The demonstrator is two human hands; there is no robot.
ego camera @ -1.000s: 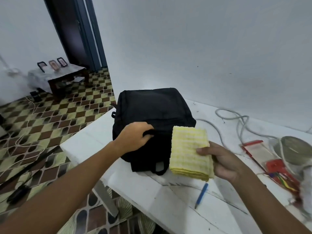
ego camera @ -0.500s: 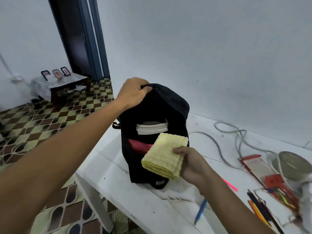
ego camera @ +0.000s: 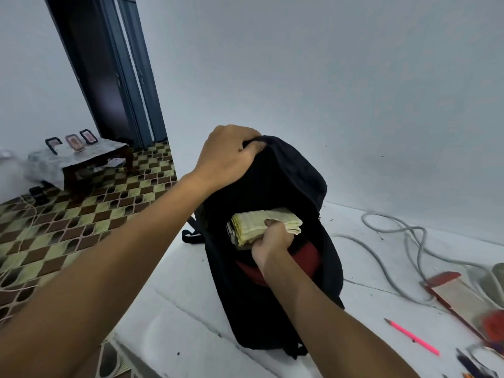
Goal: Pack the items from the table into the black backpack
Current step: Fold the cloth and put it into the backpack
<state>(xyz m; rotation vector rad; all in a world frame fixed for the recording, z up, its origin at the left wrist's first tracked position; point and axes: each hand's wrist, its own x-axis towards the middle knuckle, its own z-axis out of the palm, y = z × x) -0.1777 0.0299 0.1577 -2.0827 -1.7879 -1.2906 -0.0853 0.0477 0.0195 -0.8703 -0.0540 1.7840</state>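
Note:
The black backpack (ego camera: 275, 301) stands upright on the white table (ego camera: 185, 301). My left hand (ego camera: 229, 155) grips the top flap and holds it up, so the mouth stays wide. My right hand (ego camera: 272, 241) holds a folded yellow checked cloth (ego camera: 261, 221) inside the opening, fingers curled round its lower edge. Below the cloth a red item (ego camera: 308, 257) shows inside the bag. A pale flat object lies behind the cloth, mostly hidden.
A grey cable (ego camera: 401, 241) loops over the table on the right. A pink pencil (ego camera: 411, 336), a red-edged pouch (ego camera: 452, 293), several pens (ego camera: 474, 364) and a metal bowl rim (ego camera: 496, 279) lie at the right edge. A low table (ego camera: 79, 159) stands on the tiled floor at left.
My left hand lifted the backpack flap and stood the bag upright. My right hand carried the yellow cloth from the table's front into the bag's opening.

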